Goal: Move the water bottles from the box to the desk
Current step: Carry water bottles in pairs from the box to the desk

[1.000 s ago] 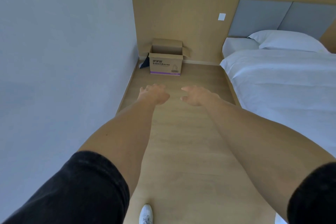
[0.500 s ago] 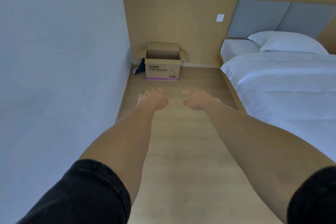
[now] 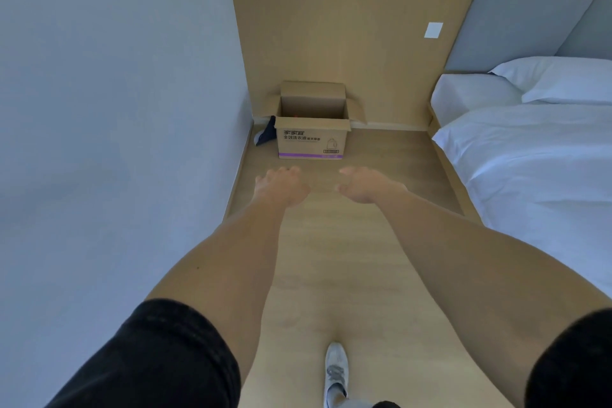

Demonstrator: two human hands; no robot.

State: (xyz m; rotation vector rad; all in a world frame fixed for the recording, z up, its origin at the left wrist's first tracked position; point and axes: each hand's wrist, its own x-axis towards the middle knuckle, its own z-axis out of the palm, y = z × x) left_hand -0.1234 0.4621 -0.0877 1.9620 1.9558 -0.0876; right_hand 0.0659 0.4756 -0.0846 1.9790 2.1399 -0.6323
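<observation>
An open cardboard box [image 3: 312, 139] with printed text and a purple stripe stands on the wooden floor against the far wall, its flaps folded out. Its inside is dark; a small red speck shows near the bottom, and no bottle can be made out. My left hand [image 3: 280, 185] and my right hand [image 3: 364, 185] are stretched out ahead, side by side, short of the box, with relaxed fingers and nothing in them. No desk is in view.
A pale wall [image 3: 116, 109] runs along the left. A bed with white linen [image 3: 536, 159] fills the right side, leaving a floor aisle between. A dark item [image 3: 266, 136] lies left of the box. My white shoe [image 3: 335, 371] is at the bottom.
The box has come closer and appears larger as I walk toward it. My shoe has stepped into view at the bottom. Both hands stay extended and empty.
</observation>
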